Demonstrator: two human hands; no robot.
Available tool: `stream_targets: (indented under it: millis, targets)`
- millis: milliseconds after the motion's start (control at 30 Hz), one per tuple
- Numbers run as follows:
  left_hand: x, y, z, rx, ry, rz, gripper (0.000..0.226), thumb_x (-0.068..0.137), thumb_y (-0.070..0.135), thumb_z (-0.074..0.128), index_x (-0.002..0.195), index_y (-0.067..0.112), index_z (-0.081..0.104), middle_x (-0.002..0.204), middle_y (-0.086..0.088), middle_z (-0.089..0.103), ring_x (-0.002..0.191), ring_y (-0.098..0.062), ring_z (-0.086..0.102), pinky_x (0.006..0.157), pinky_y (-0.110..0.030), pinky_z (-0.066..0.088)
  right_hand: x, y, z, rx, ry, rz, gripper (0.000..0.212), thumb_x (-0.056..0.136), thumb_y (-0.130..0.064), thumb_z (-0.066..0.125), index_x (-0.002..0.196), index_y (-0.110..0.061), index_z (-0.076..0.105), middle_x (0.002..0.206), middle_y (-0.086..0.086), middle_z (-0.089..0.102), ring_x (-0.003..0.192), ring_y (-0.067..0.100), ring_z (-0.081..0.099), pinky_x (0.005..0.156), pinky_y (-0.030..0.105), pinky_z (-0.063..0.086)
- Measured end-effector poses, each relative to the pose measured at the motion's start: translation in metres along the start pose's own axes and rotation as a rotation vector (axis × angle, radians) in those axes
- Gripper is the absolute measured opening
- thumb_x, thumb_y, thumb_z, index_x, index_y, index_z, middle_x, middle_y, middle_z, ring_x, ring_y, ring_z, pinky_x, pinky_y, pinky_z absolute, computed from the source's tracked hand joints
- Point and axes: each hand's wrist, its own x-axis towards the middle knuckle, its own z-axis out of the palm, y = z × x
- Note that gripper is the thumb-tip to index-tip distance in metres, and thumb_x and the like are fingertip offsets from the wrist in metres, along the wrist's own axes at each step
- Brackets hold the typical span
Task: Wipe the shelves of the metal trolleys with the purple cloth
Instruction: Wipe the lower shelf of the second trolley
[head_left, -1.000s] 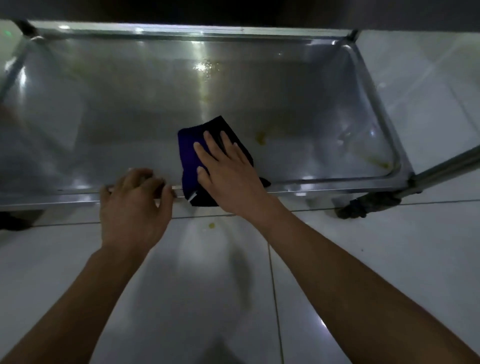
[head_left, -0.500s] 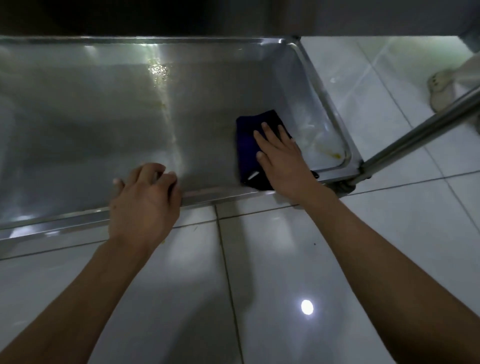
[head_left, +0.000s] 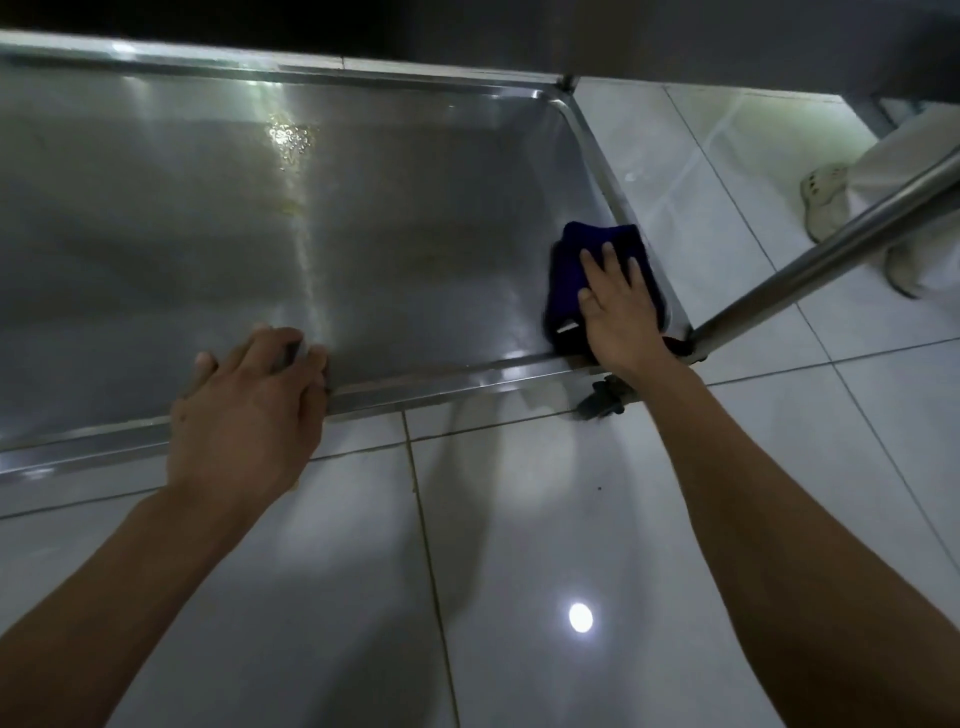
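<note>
Right now the right hand (head_left: 618, 312) lies flat, fingers straight, pressing the purple cloth (head_left: 576, 270) onto the bottom shelf (head_left: 415, 218) of the metal trolley, tucked into the near right corner against the raised side rim and just beside the corner post (head_left: 831, 254). Left hand (head_left: 249, 405) sits on the near rim (head_left: 441, 376) further left, fingers curled over the edge, looks like it is bracing the trolley. Shelf is a shallow steel tray; a patch of droplets or residue (head_left: 285, 137) glints near the far edge with a pale streak running toward the near rim, and faint yellowish marks sit mid-shelf, so most of the surface seems to be unwiped. Risks as I judge them: trolley stands on a caster (head_left: 605, 397) over glossy floor tiles (head_left: 519, 519), so a hard push could roll it if the left hand lets go; cloth is bunched in a fold, so part of it may ride up the rim and skip the corner seam; knuckles could catch the post on a fast stroke; reaching to the far residue from this low stance may leave that strip missed. A second person's shoe (head_left: 826, 200) is near on the right, well apart from the shelf.
</note>
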Motion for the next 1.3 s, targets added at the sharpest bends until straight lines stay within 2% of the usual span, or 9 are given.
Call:
stream_targets:
  millis: [133,233,300,467,633,900,1033,1167,1300]
  targets:
    - [-0.001,-0.003,0.001,-0.021,0.021,-0.012,0.024,0.098,0.019,0.05,0.11,0.015,0.071,0.125,-0.011,0.058,0.089,-0.043,0.059,0.075,-0.053,0.05,-0.014,-0.072,0.017,-0.05,-0.084,-0.117,0.058,0.109,-0.036,0.022,0.162,-0.021,0.003,0.169,0.004,-0.006,0.155,0.031,-0.008,0.124,0.051,0.001]
    - [-0.003,-0.015,0.0,-0.035,0.006,0.019,0.029,0.099,0.018,0.047,0.111,0.01,0.072,0.124,-0.014,0.059,0.094,-0.043,0.06,0.083,-0.054,0.047,-0.029,-0.145,0.034,0.071,-0.155,-0.278,0.06,0.108,-0.04,0.024,0.161,-0.026,0.002,0.169,0.001,-0.011,0.153,0.032,-0.014,0.121,0.051,-0.004]
    - [-0.007,-0.023,-0.005,-0.039,-0.031,-0.012,0.026,0.099,0.016,0.053,0.115,0.009,0.072,0.128,-0.015,0.058,0.1,-0.044,0.059,0.088,-0.058,0.046,-0.035,-0.178,0.043,0.097,-0.185,-0.381,0.059,0.108,-0.041,0.023,0.161,-0.028,0.0,0.168,-0.001,-0.014,0.152,0.031,-0.017,0.121,0.05,-0.008]
    - [-0.016,-0.039,-0.019,-0.026,-0.096,-0.08,0.029,0.101,0.012,0.05,0.121,0.003,0.069,0.133,-0.017,0.058,0.116,-0.047,0.057,0.098,-0.064,0.037,-0.043,-0.221,0.058,0.078,-0.206,-0.516,0.058,0.108,-0.041,0.021,0.161,-0.031,-0.001,0.168,-0.001,-0.016,0.152,0.031,-0.019,0.12,0.048,-0.011]
    - [-0.021,-0.054,-0.031,0.033,-0.149,-0.158,0.028,0.099,0.013,0.048,0.117,0.003,0.067,0.135,-0.016,0.053,0.109,-0.043,0.058,0.1,-0.059,0.037,-0.051,-0.253,0.064,0.08,-0.2,-0.56,0.059,0.107,-0.042,0.021,0.161,-0.029,0.001,0.168,-0.001,-0.014,0.152,0.031,-0.017,0.122,0.049,-0.008]
    - [-0.025,-0.072,-0.032,0.024,-0.122,-0.136,0.025,0.097,0.019,0.053,0.112,0.009,0.07,0.134,-0.011,0.057,0.113,-0.042,0.06,0.1,-0.061,0.043,-0.055,-0.241,0.056,0.082,-0.168,-0.525,0.057,0.108,-0.039,0.021,0.161,-0.027,0.003,0.169,-0.005,-0.01,0.154,0.032,-0.01,0.124,0.046,-0.001]
    - [-0.025,-0.076,-0.026,0.038,-0.074,-0.101,0.024,0.096,0.021,0.054,0.109,0.013,0.072,0.129,-0.008,0.06,0.105,-0.042,0.063,0.093,-0.055,0.048,-0.049,-0.201,0.044,0.061,-0.139,-0.448,0.056,0.109,-0.037,0.02,0.162,-0.026,0.004,0.169,-0.004,-0.008,0.154,0.03,-0.009,0.125,0.046,0.003]
    - [-0.025,-0.077,-0.021,0.04,0.004,-0.081,0.023,0.095,0.021,0.054,0.105,0.015,0.073,0.124,-0.007,0.063,0.101,-0.04,0.064,0.085,-0.051,0.049,-0.039,-0.137,0.029,0.034,-0.077,-0.312,0.055,0.109,-0.031,0.022,0.161,-0.022,0.007,0.169,0.001,-0.001,0.154,0.031,-0.006,0.124,0.05,0.008]
    - [-0.023,-0.077,-0.021,0.009,0.027,-0.084,0.03,0.092,0.028,0.049,0.101,0.016,0.075,0.12,-0.005,0.064,0.102,-0.035,0.063,0.083,-0.048,0.048,-0.033,-0.077,0.016,-0.017,0.013,-0.089,0.054,0.109,-0.025,0.025,0.161,-0.015,0.013,0.169,0.008,0.007,0.154,0.035,0.0,0.124,0.051,0.013]
